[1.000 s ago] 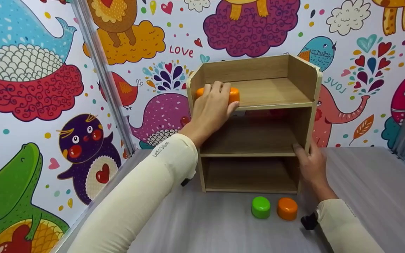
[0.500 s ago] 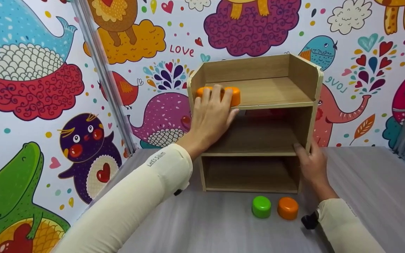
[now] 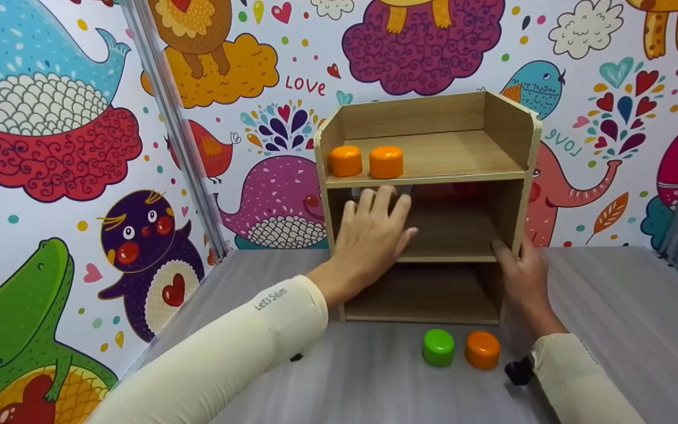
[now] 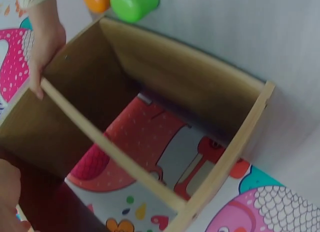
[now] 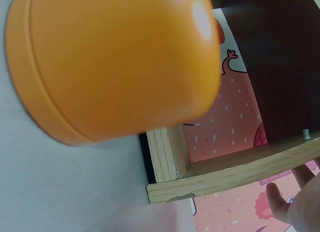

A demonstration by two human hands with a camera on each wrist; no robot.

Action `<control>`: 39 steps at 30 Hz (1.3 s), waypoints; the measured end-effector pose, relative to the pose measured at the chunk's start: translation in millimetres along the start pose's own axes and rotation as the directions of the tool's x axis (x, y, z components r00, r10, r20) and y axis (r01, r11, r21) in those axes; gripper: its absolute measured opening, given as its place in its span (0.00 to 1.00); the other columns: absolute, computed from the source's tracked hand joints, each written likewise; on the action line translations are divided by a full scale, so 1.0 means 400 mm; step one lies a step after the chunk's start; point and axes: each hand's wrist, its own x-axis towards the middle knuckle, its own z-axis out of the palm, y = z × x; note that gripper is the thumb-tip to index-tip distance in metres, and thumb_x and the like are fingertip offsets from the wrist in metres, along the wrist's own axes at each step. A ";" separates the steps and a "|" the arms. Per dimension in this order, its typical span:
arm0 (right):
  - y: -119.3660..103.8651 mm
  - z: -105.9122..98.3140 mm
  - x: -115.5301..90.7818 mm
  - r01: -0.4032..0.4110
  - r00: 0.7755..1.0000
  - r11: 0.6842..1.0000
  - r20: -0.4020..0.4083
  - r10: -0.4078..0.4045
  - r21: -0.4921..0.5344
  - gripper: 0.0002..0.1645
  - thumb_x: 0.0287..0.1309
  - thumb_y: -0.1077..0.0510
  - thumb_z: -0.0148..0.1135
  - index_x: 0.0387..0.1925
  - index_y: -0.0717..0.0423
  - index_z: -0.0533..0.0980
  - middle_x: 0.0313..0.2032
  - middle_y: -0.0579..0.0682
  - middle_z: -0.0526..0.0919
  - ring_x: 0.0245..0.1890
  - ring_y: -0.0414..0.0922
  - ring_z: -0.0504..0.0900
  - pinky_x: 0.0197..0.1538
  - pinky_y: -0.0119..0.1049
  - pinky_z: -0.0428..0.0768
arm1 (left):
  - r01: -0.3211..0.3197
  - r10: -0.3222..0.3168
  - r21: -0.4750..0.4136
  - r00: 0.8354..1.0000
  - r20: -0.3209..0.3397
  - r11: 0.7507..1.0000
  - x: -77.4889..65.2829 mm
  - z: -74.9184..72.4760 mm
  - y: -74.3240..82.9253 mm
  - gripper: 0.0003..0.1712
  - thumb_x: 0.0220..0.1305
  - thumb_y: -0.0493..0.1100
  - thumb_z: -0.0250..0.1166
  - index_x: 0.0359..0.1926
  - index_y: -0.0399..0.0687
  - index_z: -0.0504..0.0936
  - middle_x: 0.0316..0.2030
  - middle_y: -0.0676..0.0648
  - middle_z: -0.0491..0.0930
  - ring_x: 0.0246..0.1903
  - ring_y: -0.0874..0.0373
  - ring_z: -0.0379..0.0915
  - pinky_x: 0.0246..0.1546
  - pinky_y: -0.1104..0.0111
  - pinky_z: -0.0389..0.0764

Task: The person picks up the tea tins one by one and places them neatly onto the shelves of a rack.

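Note:
A three-tier wooden shelf unit [image 3: 427,258] stands on the table. Two orange round-topped cylinders, a left one [image 3: 346,161] and a right one [image 3: 386,162], sit side by side at the front left of its top board. Below them my left hand [image 3: 371,235] is raised before the middle compartment, fingers spread and holding nothing. My right hand [image 3: 521,274] grips the unit's right side panel, thumb inside; the left wrist view also shows this right hand [image 4: 46,46] at the panel. On the table before the unit stand a green cylinder [image 3: 438,347] and another orange cylinder [image 3: 482,350].
A grey table [image 3: 339,377] carries everything. Printed cartoon walls [image 3: 445,47] rise behind and at the left, with a metal corner post [image 3: 177,129] between panels. The unit's back is partly uncovered, as the wall print shows through it in both wrist views.
My left hand has let go of the orange cylinders on the top board and dropped down in front of the middle compartment. My right hand keeps its grip on the side panel.

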 end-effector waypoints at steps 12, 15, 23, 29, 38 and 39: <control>-0.001 -0.004 0.000 0.018 1.000 1.000 0.010 -0.018 0.007 0.37 0.71 0.41 0.55 0.77 0.43 0.60 0.69 0.58 0.71 0.64 0.62 0.76 0.66 0.67 0.70 | -0.091 0.107 -0.097 0.980 0.170 0.991 -0.095 0.060 0.068 0.29 0.72 0.65 0.58 0.64 0.55 0.75 0.64 0.46 0.75 0.60 0.50 0.72 0.47 0.54 0.79; 0.001 -0.004 0.001 0.018 1.000 1.000 0.007 -0.018 0.005 0.37 0.71 0.41 0.55 0.77 0.43 0.60 0.69 0.58 0.71 0.64 0.63 0.75 0.66 0.67 0.70 | -0.094 0.125 -0.133 0.962 0.243 0.987 -0.115 0.072 0.085 0.30 0.72 0.66 0.56 0.65 0.56 0.74 0.65 0.46 0.74 0.62 0.50 0.72 0.52 0.51 0.80; 0.001 -0.004 0.001 0.006 1.000 1.000 0.003 -0.006 -0.007 0.38 0.71 0.41 0.55 0.77 0.43 0.60 0.69 0.59 0.71 0.64 0.63 0.75 0.66 0.67 0.70 | -0.111 0.166 -0.160 0.906 0.390 0.981 -0.170 0.120 0.137 0.31 0.74 0.68 0.53 0.68 0.59 0.71 0.67 0.48 0.72 0.64 0.49 0.72 0.59 0.45 0.78; 0.001 -0.003 0.002 0.013 1.000 1.000 -0.014 -0.013 -0.004 0.36 0.71 0.41 0.56 0.76 0.43 0.62 0.68 0.56 0.73 0.64 0.60 0.76 0.67 0.64 0.70 | -0.137 0.198 -0.166 0.876 0.439 0.977 -0.201 0.150 0.169 0.31 0.75 0.68 0.50 0.70 0.61 0.70 0.67 0.48 0.73 0.64 0.49 0.74 0.59 0.45 0.78; 0.003 -0.003 0.002 0.034 0.999 0.999 -0.014 -0.034 0.010 0.36 0.71 0.43 0.56 0.76 0.42 0.62 0.69 0.53 0.72 0.65 0.59 0.75 0.67 0.64 0.71 | -0.163 0.243 -0.202 0.842 0.481 0.966 -0.238 0.177 0.209 0.32 0.76 0.69 0.44 0.71 0.63 0.69 0.63 0.50 0.76 0.60 0.52 0.76 0.56 0.47 0.80; 0.003 -0.003 0.001 0.036 0.999 0.999 -0.013 -0.035 0.011 0.36 0.71 0.43 0.57 0.76 0.41 0.61 0.69 0.53 0.72 0.65 0.59 0.75 0.66 0.64 0.71 | -0.162 0.244 -0.205 0.838 0.488 0.965 -0.242 0.181 0.213 0.31 0.76 0.69 0.44 0.71 0.63 0.68 0.62 0.50 0.77 0.60 0.52 0.76 0.56 0.47 0.80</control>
